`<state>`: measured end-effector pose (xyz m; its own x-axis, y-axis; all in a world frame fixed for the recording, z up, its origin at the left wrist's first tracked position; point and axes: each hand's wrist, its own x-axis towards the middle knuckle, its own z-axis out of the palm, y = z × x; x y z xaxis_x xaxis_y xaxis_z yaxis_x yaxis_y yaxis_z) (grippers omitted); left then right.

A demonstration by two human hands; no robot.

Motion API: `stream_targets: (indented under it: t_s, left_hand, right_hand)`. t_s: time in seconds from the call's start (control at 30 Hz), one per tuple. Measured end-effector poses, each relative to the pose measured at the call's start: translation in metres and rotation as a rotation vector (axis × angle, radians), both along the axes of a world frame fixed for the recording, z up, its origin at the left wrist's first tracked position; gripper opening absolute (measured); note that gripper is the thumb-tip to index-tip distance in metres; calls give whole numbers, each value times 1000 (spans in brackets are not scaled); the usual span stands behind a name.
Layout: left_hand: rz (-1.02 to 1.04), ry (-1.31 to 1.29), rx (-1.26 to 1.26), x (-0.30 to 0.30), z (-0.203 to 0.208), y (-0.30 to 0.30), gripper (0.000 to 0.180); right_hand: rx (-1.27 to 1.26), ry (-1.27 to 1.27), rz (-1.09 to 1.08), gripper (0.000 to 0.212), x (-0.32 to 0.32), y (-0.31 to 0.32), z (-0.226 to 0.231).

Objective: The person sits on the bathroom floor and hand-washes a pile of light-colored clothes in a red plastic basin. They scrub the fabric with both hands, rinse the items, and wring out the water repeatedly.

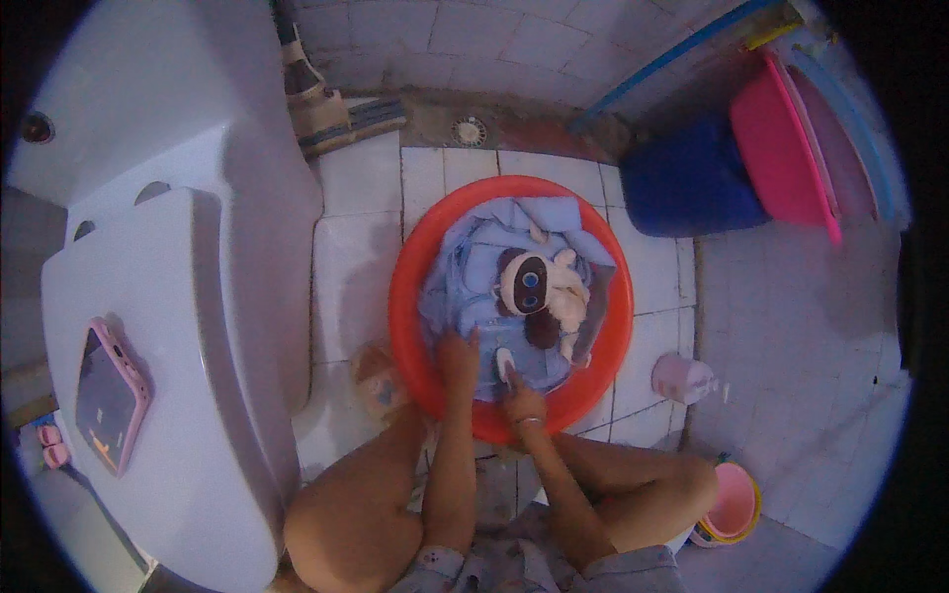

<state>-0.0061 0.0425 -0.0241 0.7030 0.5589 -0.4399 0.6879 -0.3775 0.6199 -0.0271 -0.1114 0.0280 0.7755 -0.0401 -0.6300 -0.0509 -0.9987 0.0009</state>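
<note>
A round orange-red basin (615,326) stands on the tiles between my knees. In it lies a light blue fabric item (484,267), spread out and creased; whether it is a bag or a garment I cannot tell. On top of it rests a plush toy (565,295), cream and dark brown with large blue eyes. My left hand (457,358) presses on the near left part of the fabric, fingers curled at its edge. With my right hand (524,403), I hold a small white oval piece (505,364), possibly soap or a brush, against the near part of the fabric.
A white toilet with its lid down (148,287) fills the left, with a pink-cased phone (111,395) on the lid. Right are a dark blue tub (682,183), a pink basin (781,138), a pale pink container (680,379) and a pink bucket (732,499). A floor drain (470,131) lies beyond.
</note>
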Motion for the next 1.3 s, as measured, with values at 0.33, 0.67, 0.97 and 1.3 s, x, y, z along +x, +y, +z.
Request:
stream_targets:
  t_s: [0.33,0.67,0.97,1.3]
  left_hand:
    - [-157,-156,-184,-9,2,10,32]
    - [370,-328,-560,-21,-2,-6,31]
    - [346,-239,-689,-26,-18,3,41]
    - [330,-227,-735,-23,-14,13,46]
  right_hand:
    - [334,-201,-202,51,15,15,55]
    - [539,-292,-244,45,14,37,-2]
    - [766,-38,-593,44,21,17,-25]
    - [731,-480,-82,61,7,63,1]
